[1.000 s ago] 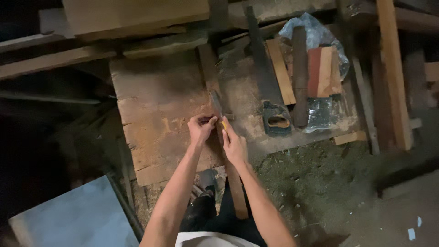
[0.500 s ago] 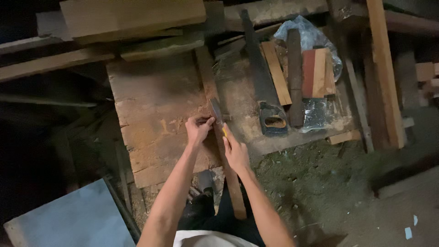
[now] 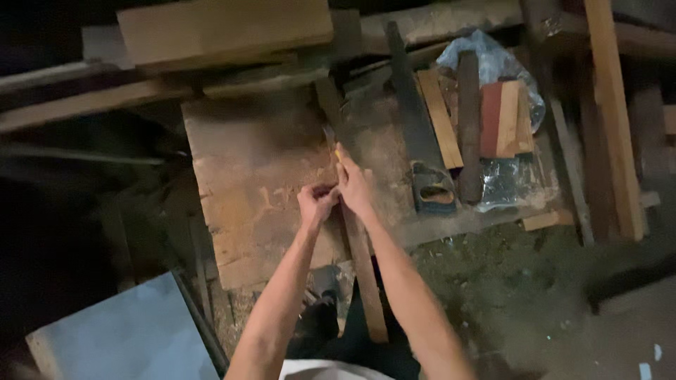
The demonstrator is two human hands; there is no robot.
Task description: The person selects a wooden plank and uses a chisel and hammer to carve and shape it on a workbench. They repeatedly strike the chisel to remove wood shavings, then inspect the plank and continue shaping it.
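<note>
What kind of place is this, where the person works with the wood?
Probably a rough outdoor or shed woodworking spot. A handsaw lies on a worn board, offcuts of wood sit on a plastic bag, and the ground is dirt. Both hands meet over a narrow wooden strip.

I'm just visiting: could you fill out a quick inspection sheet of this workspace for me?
Surface: worn wooden board, stained.
Job's things: narrow wooden strip under both hands; a small yellowish tool by right hand, kind unclear.
Clutter: handsaw, wood offcuts on plastic sheet.
Grips: left hand pinching at the strip; right hand's grip on it or the tool unclear.
Cables: nothing seen.
Surroundings: stacked planks, grey panel, dirt ground.
</note>
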